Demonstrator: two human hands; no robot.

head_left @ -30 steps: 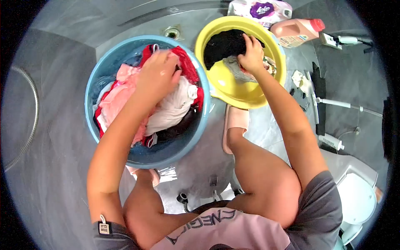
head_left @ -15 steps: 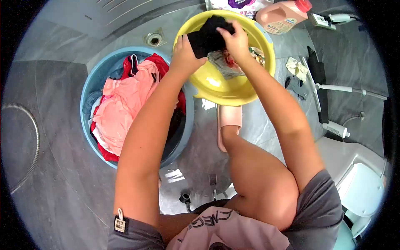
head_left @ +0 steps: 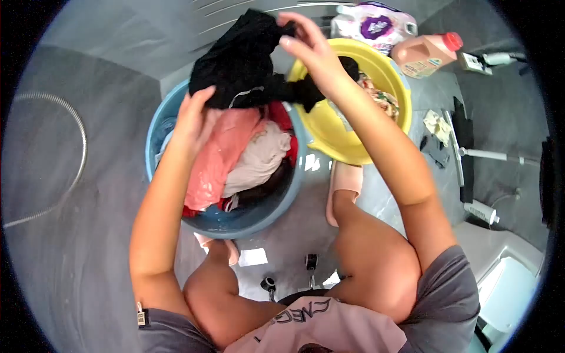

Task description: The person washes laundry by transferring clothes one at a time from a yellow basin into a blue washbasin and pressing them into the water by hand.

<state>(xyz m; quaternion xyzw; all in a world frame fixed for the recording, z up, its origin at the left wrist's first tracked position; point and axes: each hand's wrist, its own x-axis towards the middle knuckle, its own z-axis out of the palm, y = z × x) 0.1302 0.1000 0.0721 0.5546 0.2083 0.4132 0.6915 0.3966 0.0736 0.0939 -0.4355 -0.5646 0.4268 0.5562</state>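
Grey floor (head_left: 315, 235) beneath blue basin (head_left: 235, 222)

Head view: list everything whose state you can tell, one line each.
Black garment, held up between left hand and right hand
Blue tub, upright, loaded
Pink garment, crumpled in the blue tub
Off-white garment, crumpled beside it
Yellow basin, upright, partly filled
Pink bottle, red cap on
Slippers, worn
Metal hose, hanging curved
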